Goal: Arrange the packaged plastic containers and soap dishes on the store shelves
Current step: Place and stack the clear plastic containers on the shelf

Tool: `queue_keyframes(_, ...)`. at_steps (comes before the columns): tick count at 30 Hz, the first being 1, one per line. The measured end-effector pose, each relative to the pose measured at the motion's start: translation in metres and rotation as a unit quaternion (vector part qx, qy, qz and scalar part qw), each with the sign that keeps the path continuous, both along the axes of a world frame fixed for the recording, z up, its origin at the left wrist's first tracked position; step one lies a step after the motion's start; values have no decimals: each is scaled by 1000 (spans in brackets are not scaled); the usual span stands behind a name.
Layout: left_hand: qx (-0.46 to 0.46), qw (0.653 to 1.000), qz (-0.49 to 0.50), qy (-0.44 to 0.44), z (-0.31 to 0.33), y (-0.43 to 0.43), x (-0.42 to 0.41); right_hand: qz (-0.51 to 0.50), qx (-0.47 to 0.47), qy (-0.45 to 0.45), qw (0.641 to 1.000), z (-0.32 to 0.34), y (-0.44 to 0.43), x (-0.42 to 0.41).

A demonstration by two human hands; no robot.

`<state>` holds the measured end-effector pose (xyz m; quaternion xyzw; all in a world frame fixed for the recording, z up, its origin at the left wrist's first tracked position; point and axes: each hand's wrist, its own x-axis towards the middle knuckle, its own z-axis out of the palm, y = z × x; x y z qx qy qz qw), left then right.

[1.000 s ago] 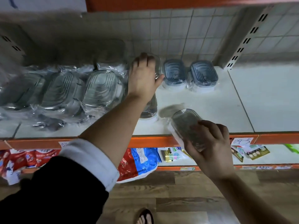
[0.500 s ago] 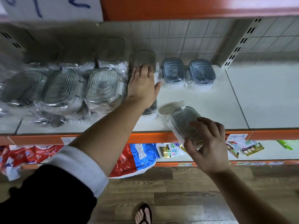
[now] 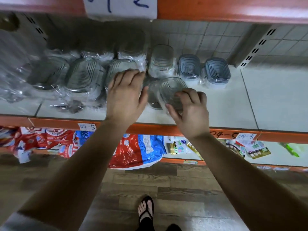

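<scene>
Right hand (image 3: 190,114): grip is closed on a clear soap dish (image 3: 168,90) in film, with the thumb on the near rim and the fingers over the right edge. The dish is tilted and raised over the front-middle of the white shelf (image 3: 270,100). Just under and left of it I see a second dish (image 3: 152,102) lying on the shelf, blurred. It sits in the way there.

Left hand (image 3: 125,97): grip is wide, fingers spread flat, holding nothing. The fingertips are at the near edge of a wrapped container (image 3: 122,67); I can't tell if they press it. A row of larger wrapped tubs (image 3: 81,75) runs left, packed side by side, film crumpled.

Behind the held dish is a clear stack (image 3: 161,61) near the tiled wall. Two blue-grey soap dishes (image 3: 189,66) sit just beside the stack on the right. A slotted upright (image 3: 257,47) stands further right.

The orange rail (image 3: 166,130) carries a label reading 04-5 (image 3: 86,126). The lower shelf holds a red-and-blue bag (image 3: 138,150) and small sachets (image 3: 176,145).
</scene>
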<state>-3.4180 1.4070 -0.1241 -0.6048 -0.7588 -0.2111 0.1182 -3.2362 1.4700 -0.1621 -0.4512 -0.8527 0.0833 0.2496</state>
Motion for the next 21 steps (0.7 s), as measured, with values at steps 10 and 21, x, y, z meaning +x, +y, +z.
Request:
queue_keyframes(10, -1, 1000, -5, -8, -8, -26, 4, 71, -86, -95, 989, 5, 12, -40)
queue_keyframes(21, -36, 999, -29, 25, 40, -58, 56, 61, -104, -56, 991, 67, -42, 36)
